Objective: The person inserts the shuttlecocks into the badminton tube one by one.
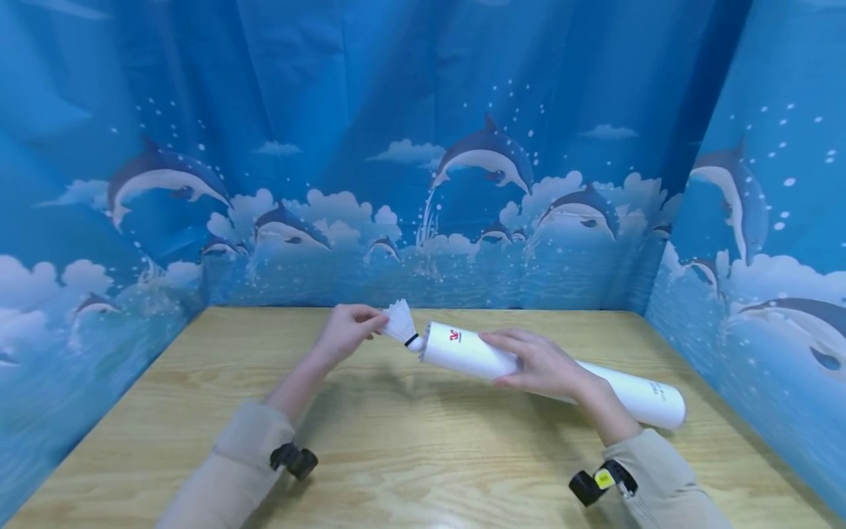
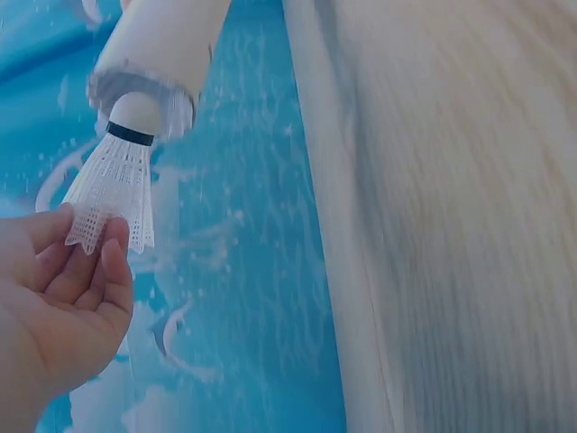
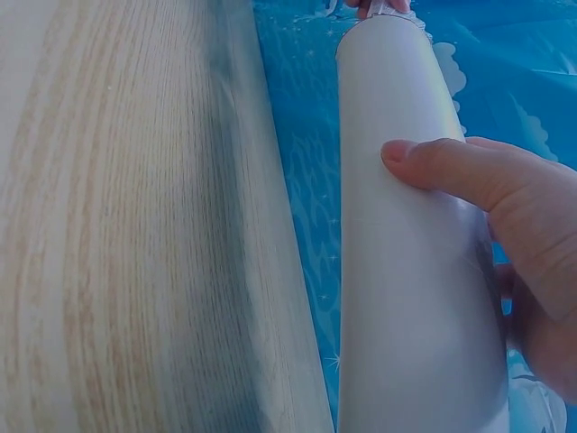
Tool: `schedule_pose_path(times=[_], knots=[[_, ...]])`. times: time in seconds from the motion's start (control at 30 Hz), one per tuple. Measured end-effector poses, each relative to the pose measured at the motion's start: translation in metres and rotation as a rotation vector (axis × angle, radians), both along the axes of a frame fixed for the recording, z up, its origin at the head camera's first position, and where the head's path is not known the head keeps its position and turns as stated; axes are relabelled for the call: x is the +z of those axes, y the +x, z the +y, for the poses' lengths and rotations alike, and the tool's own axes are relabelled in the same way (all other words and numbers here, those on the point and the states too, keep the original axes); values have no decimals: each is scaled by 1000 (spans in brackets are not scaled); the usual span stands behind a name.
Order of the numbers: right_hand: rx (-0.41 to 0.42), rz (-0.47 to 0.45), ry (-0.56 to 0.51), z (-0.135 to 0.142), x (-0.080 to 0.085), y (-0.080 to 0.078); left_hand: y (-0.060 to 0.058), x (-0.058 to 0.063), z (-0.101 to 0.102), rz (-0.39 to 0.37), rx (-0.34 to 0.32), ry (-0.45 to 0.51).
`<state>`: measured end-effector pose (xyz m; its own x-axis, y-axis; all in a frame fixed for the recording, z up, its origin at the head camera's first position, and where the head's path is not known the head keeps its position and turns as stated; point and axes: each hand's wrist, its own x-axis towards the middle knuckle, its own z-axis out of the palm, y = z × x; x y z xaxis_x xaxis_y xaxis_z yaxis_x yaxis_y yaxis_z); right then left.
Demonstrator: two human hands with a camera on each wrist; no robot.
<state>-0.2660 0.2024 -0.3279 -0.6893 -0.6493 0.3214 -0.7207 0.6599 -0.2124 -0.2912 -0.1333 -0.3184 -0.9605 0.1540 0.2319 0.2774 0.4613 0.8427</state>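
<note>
My left hand (image 1: 350, 330) pinches a white shuttlecock (image 1: 400, 323) by the rim of its skirt. In the left wrist view the shuttlecock (image 2: 113, 180) has a dark band, and its rounded cork points into the open end of a white tube (image 2: 162, 45). Around the middle of that long shuttlecock tube (image 1: 463, 351), my right hand (image 1: 538, 361) is gripping from above. The tube is tilted, its open end raised to the left and its far end low at the right. In the right wrist view the thumb of my right hand (image 3: 532, 216) lies along the tube (image 3: 406, 253).
A light wooden table (image 1: 396, 455) lies beneath both hands. Behind it and along the sides hangs a blue curtain (image 1: 370, 147) printed with dolphins and clouds. Black wrist cameras (image 1: 294, 461) are strapped over the sleeves.
</note>
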Motion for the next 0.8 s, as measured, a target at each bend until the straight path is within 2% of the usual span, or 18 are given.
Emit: schedule_pose_path(times=[0.23,0.47,0.6,0.8], knots=[[-4,-4,-5,0,1,2,6,-5,17,18,-38,99],[8,8,-9,2,1,3,9,-13,28,27,-49,133],[16,20,-15,1,3,4,12,-15,32,42,-36,75],[14,23,-26,1,3,6,19,-11,37,96,-14,-108]])
